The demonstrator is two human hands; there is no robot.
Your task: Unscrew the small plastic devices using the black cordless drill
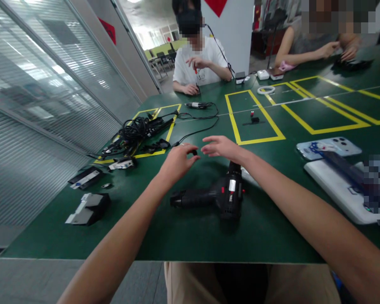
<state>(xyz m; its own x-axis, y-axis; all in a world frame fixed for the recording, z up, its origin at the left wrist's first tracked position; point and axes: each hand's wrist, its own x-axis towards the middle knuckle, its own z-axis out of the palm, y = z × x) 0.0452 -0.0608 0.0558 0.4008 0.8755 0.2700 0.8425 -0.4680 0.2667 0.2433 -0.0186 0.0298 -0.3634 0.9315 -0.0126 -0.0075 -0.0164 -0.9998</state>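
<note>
Over the green table, my left hand (180, 162) pinches a small black part (194, 152) between thumb and fingers; its kind is too small to make out. Close by on the right, my right hand (223, 148) has its fingers stretched toward the left one, with nothing seen in them. A black cordless drill (223, 196) lies on its side below both hands, its handle pointing left and its chuck pointing away from me. Something white on the table is partly hidden behind my right forearm.
Left lie tangled black cables (139, 131), a grey-and-black block (88, 209) and a black-and-white part (87, 177). Right are a phone (351, 145) and a white case (332, 185). Yellow tape (262, 140) marks the green table (158, 240). Two people sit across, one holding a red-handled screwdriver (195, 69).
</note>
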